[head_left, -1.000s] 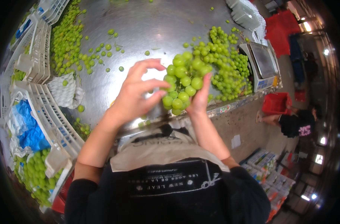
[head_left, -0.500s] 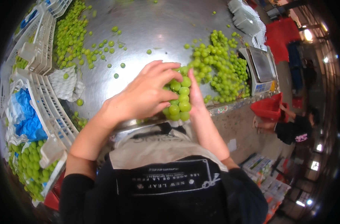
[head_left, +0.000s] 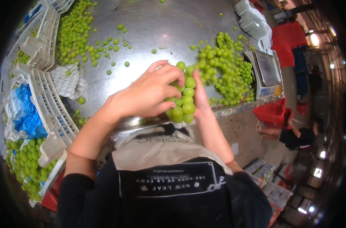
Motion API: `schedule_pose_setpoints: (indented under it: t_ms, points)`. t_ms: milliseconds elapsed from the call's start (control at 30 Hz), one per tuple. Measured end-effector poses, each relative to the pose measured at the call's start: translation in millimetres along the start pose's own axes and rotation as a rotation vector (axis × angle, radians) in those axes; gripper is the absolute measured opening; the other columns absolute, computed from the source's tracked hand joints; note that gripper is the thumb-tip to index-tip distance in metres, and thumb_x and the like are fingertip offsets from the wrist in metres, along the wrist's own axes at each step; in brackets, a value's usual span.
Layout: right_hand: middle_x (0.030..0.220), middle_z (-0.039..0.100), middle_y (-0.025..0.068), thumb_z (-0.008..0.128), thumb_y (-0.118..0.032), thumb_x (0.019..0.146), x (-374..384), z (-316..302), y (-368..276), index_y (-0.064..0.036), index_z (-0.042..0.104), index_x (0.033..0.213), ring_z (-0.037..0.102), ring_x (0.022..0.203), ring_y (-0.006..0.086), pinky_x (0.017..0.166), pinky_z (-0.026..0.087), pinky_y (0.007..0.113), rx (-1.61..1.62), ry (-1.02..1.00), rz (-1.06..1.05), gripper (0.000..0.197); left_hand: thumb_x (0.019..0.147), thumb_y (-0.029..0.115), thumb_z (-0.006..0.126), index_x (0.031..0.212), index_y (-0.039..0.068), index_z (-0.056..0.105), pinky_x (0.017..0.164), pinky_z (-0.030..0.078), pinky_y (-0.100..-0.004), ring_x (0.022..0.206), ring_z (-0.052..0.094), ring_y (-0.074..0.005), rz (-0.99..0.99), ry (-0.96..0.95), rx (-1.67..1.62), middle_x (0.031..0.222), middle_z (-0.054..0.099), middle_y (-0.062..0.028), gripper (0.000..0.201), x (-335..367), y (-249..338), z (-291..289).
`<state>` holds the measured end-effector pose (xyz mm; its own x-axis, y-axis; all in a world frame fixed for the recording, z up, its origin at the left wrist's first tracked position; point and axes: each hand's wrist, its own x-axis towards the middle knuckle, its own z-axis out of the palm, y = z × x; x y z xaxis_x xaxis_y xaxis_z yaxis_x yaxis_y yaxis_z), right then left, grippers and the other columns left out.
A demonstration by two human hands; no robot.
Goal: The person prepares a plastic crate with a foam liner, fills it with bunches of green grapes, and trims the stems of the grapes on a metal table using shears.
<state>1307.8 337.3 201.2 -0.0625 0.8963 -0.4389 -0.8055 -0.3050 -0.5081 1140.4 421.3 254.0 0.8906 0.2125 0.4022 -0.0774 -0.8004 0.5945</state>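
Observation:
A bunch of green grapes (head_left: 187, 100) is held upright between my hands, just in front of my body at the table's near edge. My right hand (head_left: 202, 99) supports it from the right, with the thumb along the upper grapes and the other fingers hidden behind. From the left, my left hand (head_left: 144, 92) reaches over the bunch. Its bent fingers press among the grapes, and part of the bunch lies hidden under them. Beyond my right hand rests a pile of grape bunches (head_left: 228, 72) on the metal table (head_left: 142, 17).
Loose grapes (head_left: 76, 32) lie at the table's left. White plastic crates (head_left: 57, 110) line that side, beside white padding (head_left: 68, 83). At the right stand a weighing scale (head_left: 266, 70) and clear plastic boxes (head_left: 251, 21). On the floor, a person (head_left: 300, 135) is beside a red basket (head_left: 270, 113).
My left fingers have curled further in against the bunch, and a grape at its top shows more clearly. My right hand keeps its hold. The person at the right has shifted slightly.

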Motion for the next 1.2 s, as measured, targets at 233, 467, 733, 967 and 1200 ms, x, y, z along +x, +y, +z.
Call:
schedule_pose_setpoints:
  t_ms: [233,467,733,967,1200]
  points:
    - [0.109,0.054,0.0104,0.030,-0.053,0.092,-2,8,-2,-0.0082,0.046,0.121,0.056,0.098,0.0229,0.077,0.052,0.037,0.050,0.042,-0.012,0.055,0.063,0.001,0.065,0.083,0.008,0.064,0.102,0.030,-0.0479,0.113,0.047,-0.0245,0.098,0.121,0.170,0.098,0.054,-0.0051,0.021,-6,-1,11]
    - [0.112,0.054,0.0116,0.029,-0.051,0.093,-7,12,4,-0.0065,0.045,0.122,0.056,0.100,0.0242,0.079,0.052,0.038,-0.057,0.142,0.024,0.055,0.063,0.006,0.067,0.081,0.008,0.065,0.103,0.029,-0.0483,0.109,0.049,-0.0230,0.096,0.036,0.225,0.099,0.054,-0.0045,0.019,-7,1,10]
    - [0.115,0.053,0.0120,0.030,-0.046,0.095,-6,6,13,-0.0049,0.043,0.123,0.056,0.100,0.0231,0.081,0.050,0.036,-0.010,0.017,-0.041,0.052,0.059,0.011,0.069,0.069,0.006,0.060,0.102,0.028,-0.0505,0.099,0.051,-0.0222,0.059,0.086,0.048,0.091,0.051,-0.0062,0.014,-12,-5,15]
    - [0.126,0.044,0.0150,0.030,-0.058,0.089,5,-3,28,-0.0047,0.035,0.130,0.046,0.116,0.0267,0.095,0.042,0.042,-0.245,-0.016,-0.309,0.067,0.061,0.015,0.066,0.066,0.006,0.058,0.098,0.030,-0.0478,0.097,0.050,-0.0239,0.037,0.253,-0.125,0.094,0.051,-0.0070,0.013,-19,-22,-10]
    - [0.124,0.046,0.0170,0.031,-0.067,0.083,2,0,13,-0.0044,0.038,0.128,0.050,0.111,0.0304,0.092,0.045,0.045,0.083,-0.054,-0.152,0.078,0.062,0.016,0.070,0.083,0.007,0.064,0.092,0.037,-0.0388,0.105,0.050,-0.0284,-0.204,0.536,-0.192,0.103,0.052,-0.0116,0.023,-33,-18,10]
